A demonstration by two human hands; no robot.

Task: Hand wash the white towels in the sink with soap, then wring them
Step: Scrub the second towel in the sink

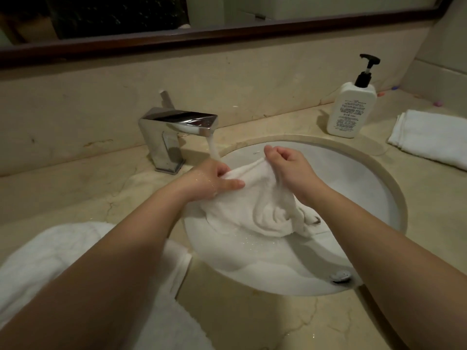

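Head view, wet towel (265, 210) bunched between both hands, over sink (366, 198)

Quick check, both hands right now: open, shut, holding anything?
Left hand: grips the wet white towel over the sink.
Right hand: fingers curled, pinching the same towel's upper edge.

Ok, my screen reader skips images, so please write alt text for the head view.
Both hands, left hand and right hand, grip a wet white towel over a round white sink, beside a running chrome faucet.
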